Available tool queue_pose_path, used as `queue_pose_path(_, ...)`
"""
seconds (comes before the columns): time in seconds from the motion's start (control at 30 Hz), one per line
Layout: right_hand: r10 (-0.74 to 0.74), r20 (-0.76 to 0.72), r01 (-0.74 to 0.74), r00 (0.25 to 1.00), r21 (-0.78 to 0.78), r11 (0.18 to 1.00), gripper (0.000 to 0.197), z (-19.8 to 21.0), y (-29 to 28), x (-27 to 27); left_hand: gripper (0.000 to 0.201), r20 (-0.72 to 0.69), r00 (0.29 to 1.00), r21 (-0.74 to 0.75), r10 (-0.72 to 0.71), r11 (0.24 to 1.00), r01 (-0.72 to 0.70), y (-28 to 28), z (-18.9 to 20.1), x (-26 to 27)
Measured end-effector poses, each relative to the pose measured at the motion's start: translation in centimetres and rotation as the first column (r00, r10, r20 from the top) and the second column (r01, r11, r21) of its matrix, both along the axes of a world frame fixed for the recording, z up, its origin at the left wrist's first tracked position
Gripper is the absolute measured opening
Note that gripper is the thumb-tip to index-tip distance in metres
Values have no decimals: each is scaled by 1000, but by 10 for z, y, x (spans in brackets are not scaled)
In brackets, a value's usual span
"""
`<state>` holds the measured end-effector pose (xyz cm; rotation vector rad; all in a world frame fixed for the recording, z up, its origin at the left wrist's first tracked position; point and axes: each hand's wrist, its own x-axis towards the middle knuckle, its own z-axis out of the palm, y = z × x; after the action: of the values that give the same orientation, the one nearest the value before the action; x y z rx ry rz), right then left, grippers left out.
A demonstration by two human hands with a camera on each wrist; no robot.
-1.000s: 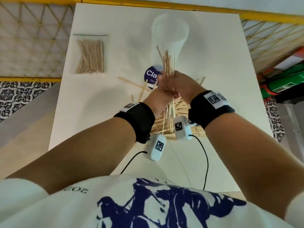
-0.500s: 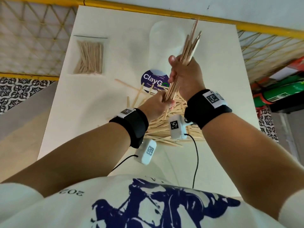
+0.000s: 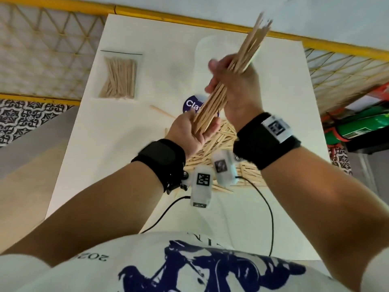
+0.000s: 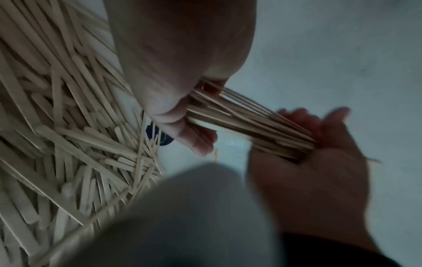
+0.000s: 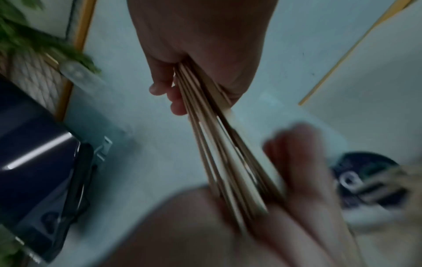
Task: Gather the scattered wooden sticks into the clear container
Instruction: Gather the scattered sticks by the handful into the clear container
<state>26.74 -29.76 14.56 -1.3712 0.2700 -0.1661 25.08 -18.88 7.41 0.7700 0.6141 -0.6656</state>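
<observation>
A good handful is up off the table (image 3: 117, 144) now: the right hand (image 3: 237, 85) has its fingers wrapped tight round the middle of a bundle of sticks (image 3: 248, 49), tilted up and away, while the left hand (image 3: 189, 131) lies open and flat against the bundle's lower ends, squaring them, I'd say. That bundle hangs in the air in front of the clear container (image 3: 202, 51), not in it. Most of the work looks undone: a thick heap of loose sticks (image 3: 223, 133) lies under the wrists, with a stray stick (image 3: 160, 110) off to the left. The container is nearly lost behind the hands and against the white top; I can't tell whether it holds any sticks, or whether it stands or lies. The round dark label (image 3: 190, 104) is half covered. The bundle's top ends are blurred. Farther left a clear bag of sticks (image 3: 119, 79) sits apart; whether it counts, I can't say
</observation>
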Motion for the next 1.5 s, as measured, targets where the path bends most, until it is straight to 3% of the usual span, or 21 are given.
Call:
queue_pose_path(0.13,67,-127,-73,990,-38,997,26,-41,19,-21,28,-3,999,59,-32,998,32,-1,0,-1)
queue_pose_path(0.3,15,-192,-44,981,-152,987,19,-50,23,-13,32,-67,993,86,-97,991,102,3,-9,-3)
queue_pose_path(0.37,-53,-144,19,988,-224,974,22,-35,17,9,38,11,976,242,-216,948,207,7,-14,5)
queue_pose_path(0.43,-169,-40,156,985,-225,962,26,-12,4,40,43,209,864,618,-459,746,247,16,-20,18)
queue_pose_path(0.47,-219,36,222,975,-201,954,27,2,-5,55,46,278,755,806,-593,572,153,23,-24,26)
queue_pose_path(0.53,-268,196,301,943,-162,940,25,21,-23,84,45,291,603,945,-743,320,-63,40,-35,47)
queue_pose_path(0.57,-265,240,308,934,-166,937,23,23,-30,96,49,216,539,976,-814,185,-112,48,-44,58)
queue_pose_path(0.63,-231,203,276,952,-235,932,21,12,-36,108,66,-114,354,980,-928,-163,-111,61,-62,71)
queue_pose_path(0.7,-191,90,209,977,-301,930,27,-5,-35,110,77,-340,198,930,-920,-360,-75,68,-77,68)
queue_pose_path(0.73,-165,45,171,985,-314,934,29,-13,-34,110,80,-376,151,920,-914,-388,-60,69,-81,60)
queue_pose_path(0.83,-110,27,111,994,-464,879,33,-23,-40,106,82,-278,140,956,-950,-289,-59,62,-89,20)
queue_pose_path(0.93,-106,244,210,964,-452,867,29,-22,-53,92,85,-209,162,976,-964,-216,-24,42,-91,-23)
queue_pose_path(1.0,-238,366,368,899,-341,865,24,-26,-70,74,89,-158,126,987,-979,-162,-21,35,-89,-36)
queue_pose_path(1.07,-349,257,428,901,-405,808,21,-44,-93,42,90,-104,75,994,-992,-106,-28,29,-82,-45)
queue_pose_path(1.13,-215,-15,158,976,-628,762,28,-72,-106,23,95,-93,81,992,-992,-100,-78,34,-78,-40)
queue_pose_path(1.17,-58,-206,-115,977,-732,672,41,-87,-109,15,101,-115,115,987,-987,-126,-96,38,-75,-36)
queue_pose_path(1.23,242,-556,-604,795,-759,243,87,-111,-109,3,117,-200,177,972,-964,-218,-87,49,-76,-28)
queue_pose_path(1.3,322,-709,-708,627,-691,-143,118,-125,-104,-5,130,-294,170,948,-941,-309,-70,60,-78,-24)
queue_pose_path(1.33,330,-719,-683,612,-691,-239,123,-126,-104,-10,132,-324,154,937,-933,-339,-84,63,-78,-28)
queue_pose_path(1.4,335,-681,-615,651,-732,-294,114,-126,-105,-15,122,-325,176,928,-929,-349,-131,65,-75,-35)
queue_pose_path(1.5,334,-659,-615,674,-751,-239,82,-123,-106,-17,84,-237,263,944,-935,-285,-166,66,-72,-39)
